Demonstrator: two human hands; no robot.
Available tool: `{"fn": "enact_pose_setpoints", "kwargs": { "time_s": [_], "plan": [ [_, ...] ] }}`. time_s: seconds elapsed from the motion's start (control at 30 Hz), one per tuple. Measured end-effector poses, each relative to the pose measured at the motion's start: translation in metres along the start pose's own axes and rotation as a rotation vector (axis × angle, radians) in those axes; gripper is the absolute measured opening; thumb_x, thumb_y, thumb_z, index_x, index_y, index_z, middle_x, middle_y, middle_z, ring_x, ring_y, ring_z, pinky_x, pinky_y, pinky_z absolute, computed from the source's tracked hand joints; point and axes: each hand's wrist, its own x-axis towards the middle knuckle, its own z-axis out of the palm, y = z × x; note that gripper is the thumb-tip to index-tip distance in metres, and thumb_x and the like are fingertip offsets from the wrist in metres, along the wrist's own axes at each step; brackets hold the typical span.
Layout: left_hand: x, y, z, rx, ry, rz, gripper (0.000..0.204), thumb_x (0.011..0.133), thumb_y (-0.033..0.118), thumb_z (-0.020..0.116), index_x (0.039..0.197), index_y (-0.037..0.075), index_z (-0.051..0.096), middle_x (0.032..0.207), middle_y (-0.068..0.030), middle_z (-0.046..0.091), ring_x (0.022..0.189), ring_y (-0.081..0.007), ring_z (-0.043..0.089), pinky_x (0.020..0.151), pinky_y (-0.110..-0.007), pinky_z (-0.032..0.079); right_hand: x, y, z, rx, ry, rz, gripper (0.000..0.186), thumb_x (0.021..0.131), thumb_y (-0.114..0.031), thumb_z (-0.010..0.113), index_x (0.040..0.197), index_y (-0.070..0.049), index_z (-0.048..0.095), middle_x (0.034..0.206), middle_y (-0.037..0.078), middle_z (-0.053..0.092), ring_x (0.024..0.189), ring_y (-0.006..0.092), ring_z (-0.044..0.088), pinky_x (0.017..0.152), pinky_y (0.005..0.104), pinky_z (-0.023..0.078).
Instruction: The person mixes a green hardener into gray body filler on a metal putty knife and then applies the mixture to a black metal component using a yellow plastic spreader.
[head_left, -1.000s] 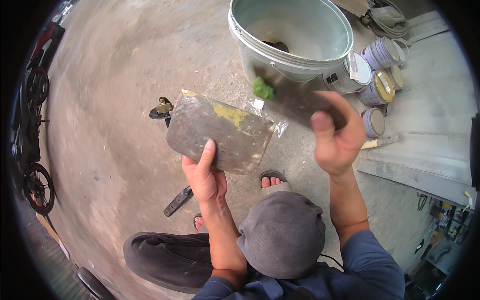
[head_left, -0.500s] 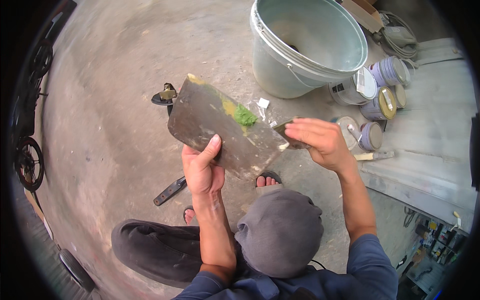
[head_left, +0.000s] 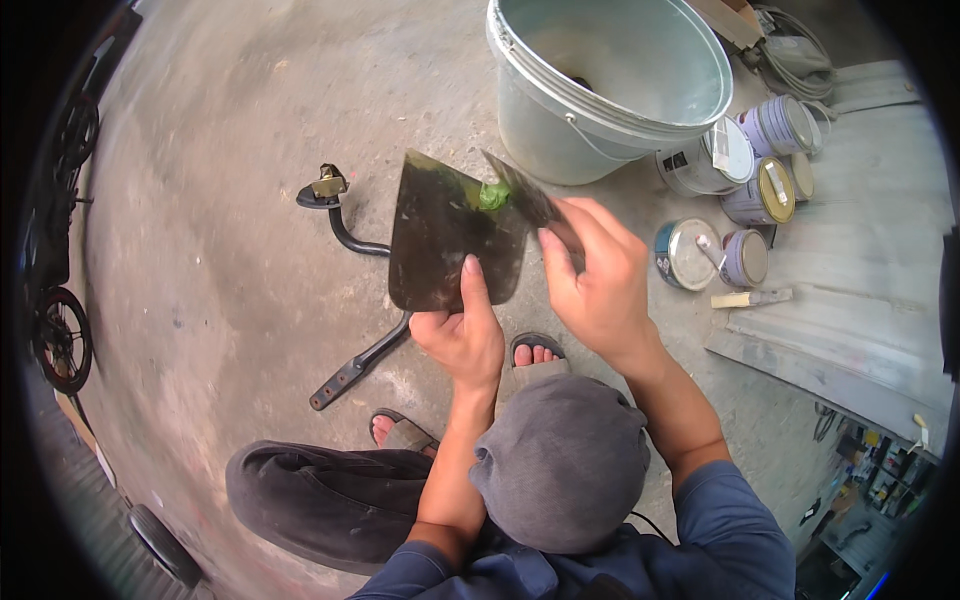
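My left hand [head_left: 463,340] grips a dark, stained flat plate [head_left: 445,245] by its lower edge, thumb across its face. A lump of green paste [head_left: 492,196] sits near the plate's upper right, with smears along the top. My right hand [head_left: 600,280] holds a thinner dark spreader blade [head_left: 535,200], tilted, with its edge at the paste. Behind the plate a bent black metal bar [head_left: 345,374] with a brass-coloured bracket [head_left: 330,185] lies on the concrete floor [head_left: 230,250].
A large translucent bucket [head_left: 560,140] stands beyond my hands, beside several paint cans [head_left: 770,195] and a putty tin [head_left: 690,262]. A pale metal panel [head_left: 850,280] runs along the right. A wheeled vehicle [head_left: 62,340] is at the far left. My sandalled feet [head_left: 537,360] are below.
My left hand has moved right and turned the plate more upright, uncovering the bar. My right hand has swung up and left with the blade. The green lump, earlier on the blade, is on the plate.
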Motion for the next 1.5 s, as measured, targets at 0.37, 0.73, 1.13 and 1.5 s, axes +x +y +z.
{"fn": "enact_pose_setpoints", "kwargs": {
  "time_s": [0.37, 0.73, 1.13, 1.5],
  "plan": [
    [0.006, 0.0, -0.009, -0.147, 0.092, -0.1, 0.013, 0.094, -0.002, 0.064, 0.104, -0.009, 0.065, 0.1, -0.011, 0.071, 0.087, -0.0122, 0.065, 0.078, -0.026, 0.052, -0.016, 0.006, 0.015, -0.268, -0.155, -0.367, 0.037, 0.074, -0.004, 0.064, 0.11, 0.002, 0.067, 0.1, 0.012, 0.068, 0.089, 0.0281, 0.069, 0.072, 0.0346, 0.058],
    [0.01, 0.008, -0.009, -0.167, 0.098, -0.111, 0.015, 0.093, -0.003, 0.064, 0.107, -0.009, 0.064, 0.101, -0.0102, 0.07, 0.088, -0.012, 0.064, 0.079, -0.026, 0.051, -0.011, 0.005, 0.014, -0.184, -0.155, -0.276, 0.043, 0.069, 0.006, 0.061, 0.111, -0.001, 0.069, 0.099, 0.014, 0.069, 0.087, 0.0317, 0.069, 0.073, 0.039, 0.058],
    [0.008, 0.016, -0.005, -0.135, 0.081, -0.076, 0.015, 0.092, -0.006, 0.064, 0.106, -0.007, 0.064, 0.101, -0.0118, 0.07, 0.088, -0.014, 0.066, 0.078, -0.027, 0.053, -0.005, 0.012, 0.004, -0.212, -0.088, -0.246, 0.042, 0.068, 0.007, 0.063, 0.108, 0.0, 0.068, 0.097, 0.015, 0.069, 0.084, 0.0318, 0.069, 0.071, 0.038, 0.058],
    [0.008, 0.016, -0.006, -0.148, 0.066, -0.099, 0.014, 0.093, -0.005, 0.064, 0.107, -0.008, 0.064, 0.103, -0.0118, 0.07, 0.089, -0.0131, 0.065, 0.08, -0.026, 0.052, -0.003, 0.01, -0.001, -0.2, -0.111, -0.224, 0.039, 0.067, 0.008, 0.063, 0.105, -0.001, 0.069, 0.095, 0.013, 0.069, 0.08, 0.0304, 0.069, 0.067, 0.0376, 0.057]
  ]
}}
